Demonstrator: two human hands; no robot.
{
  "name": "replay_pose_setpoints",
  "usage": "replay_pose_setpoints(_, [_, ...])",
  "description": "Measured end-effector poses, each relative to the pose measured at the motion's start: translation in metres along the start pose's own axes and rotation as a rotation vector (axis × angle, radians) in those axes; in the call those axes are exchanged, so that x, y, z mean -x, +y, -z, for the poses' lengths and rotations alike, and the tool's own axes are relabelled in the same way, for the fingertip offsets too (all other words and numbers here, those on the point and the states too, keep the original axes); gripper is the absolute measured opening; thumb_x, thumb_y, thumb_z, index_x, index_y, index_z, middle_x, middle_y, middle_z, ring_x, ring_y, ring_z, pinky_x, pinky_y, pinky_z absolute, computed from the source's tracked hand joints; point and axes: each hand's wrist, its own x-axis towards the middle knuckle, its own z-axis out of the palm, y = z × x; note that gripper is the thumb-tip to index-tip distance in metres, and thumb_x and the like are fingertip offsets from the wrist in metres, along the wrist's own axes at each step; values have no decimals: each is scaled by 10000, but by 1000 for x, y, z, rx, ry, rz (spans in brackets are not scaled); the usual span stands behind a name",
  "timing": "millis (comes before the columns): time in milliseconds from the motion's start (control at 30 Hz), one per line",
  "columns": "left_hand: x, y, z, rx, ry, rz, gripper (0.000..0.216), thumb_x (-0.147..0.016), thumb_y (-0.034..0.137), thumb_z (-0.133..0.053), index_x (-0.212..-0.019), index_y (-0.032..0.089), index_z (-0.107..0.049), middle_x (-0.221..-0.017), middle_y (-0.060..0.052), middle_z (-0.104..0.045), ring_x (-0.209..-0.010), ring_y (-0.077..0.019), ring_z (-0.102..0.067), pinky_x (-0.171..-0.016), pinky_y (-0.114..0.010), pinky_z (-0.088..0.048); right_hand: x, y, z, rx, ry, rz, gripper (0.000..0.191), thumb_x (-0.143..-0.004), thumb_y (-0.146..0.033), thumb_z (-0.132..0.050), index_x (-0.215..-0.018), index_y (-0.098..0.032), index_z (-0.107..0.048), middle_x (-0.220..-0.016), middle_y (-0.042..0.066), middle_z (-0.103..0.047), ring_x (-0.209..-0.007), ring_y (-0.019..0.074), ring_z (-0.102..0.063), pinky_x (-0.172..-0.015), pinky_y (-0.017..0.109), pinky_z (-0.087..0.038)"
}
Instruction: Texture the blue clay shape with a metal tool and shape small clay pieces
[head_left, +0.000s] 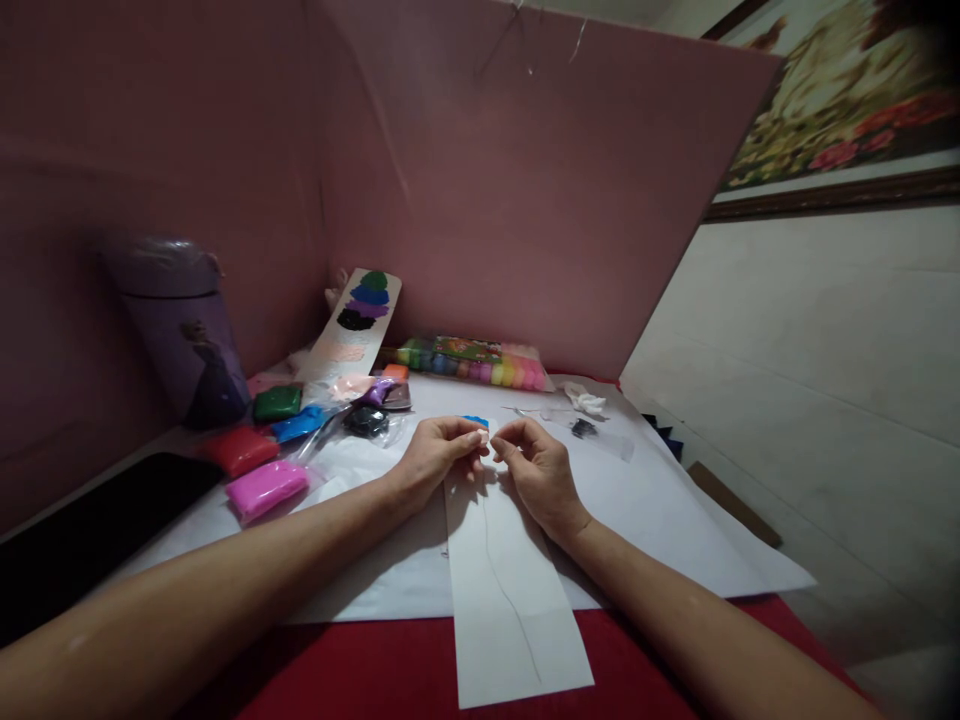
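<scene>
My left hand (437,455) and my right hand (534,464) meet over the top end of a long white paper strip (510,600). Both pinch with thumb and fingertips. A small white piece (484,436) shows at the left fingertips, and a thin wire (510,590) trails from the hands down the strip. A bit of blue clay (475,421) lies just behind the left fingers. I cannot tell exactly what the right fingertips hold.
Bagged clay lies at left: pink (266,487), red (240,448), green (277,402), blue (300,423), black (366,421). A purple bottle (184,330), a colour card (358,318), a rainbow clay pack (472,362), a white clay flower (586,401) and a black phone (90,530) surround the white sheet (660,520).
</scene>
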Motion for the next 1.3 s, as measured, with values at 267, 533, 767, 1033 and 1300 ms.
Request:
replay_pose_setpoints(267, [0, 0, -2, 53, 8, 1, 378, -624, 398, -795, -768, 106, -605, -608, -42, -658, -461, -129, -602, -423, -212, -475, 3, -6, 0, 200, -42, 134, 78, -793, -235, -629, -863, -203, -619, -820, 27, -661, -724, 167, -597, -587, 266, -445])
replay_pose_setpoints(533, [1, 1, -3, 40, 32, 2, 399, -711, 489, -703, -738, 111, -576, -619, -54, -635, -470, -140, -610, -397, -211, -472, 2, -8, -1, 181, 2, 156, 92, -839, -292, -598, -830, -205, -628, -799, 25, -657, -716, 164, -590, -602, 277, -436])
replay_pose_setpoints(767, [1, 6, 0, 105, 36, 21, 296, -716, 361, -708, -648, 114, -561, -634, -30, -593, -432, -72, -526, -393, -176, -428, 0, -10, 1, 138, 73, 83, 112, -818, -298, -607, -825, -186, -604, -778, 31, -637, -737, 173, -594, -571, 259, -428])
replay_pose_setpoints(1033, [0, 1, 0, 49, 20, 11, 325, -712, 416, -704, -664, 126, -566, -592, -6, -573, -424, -77, -510, -389, -183, -393, 4, -11, 0, 119, 28, 146, 111, -851, -306, -590, -870, -199, -612, -797, 27, -643, -731, 166, -600, -591, 265, -444])
replay_pose_setpoints(1300, [1, 5, 0, 71, 7, 27, 301, -732, 393, -689, -674, 127, -561, -612, -11, -570, -447, -78, -514, -408, -182, -400, 3, -9, 0, 129, 23, 157, 94, -848, -286, -599, -870, -195, -602, -793, 25, -638, -726, 161, -602, -609, 267, -460])
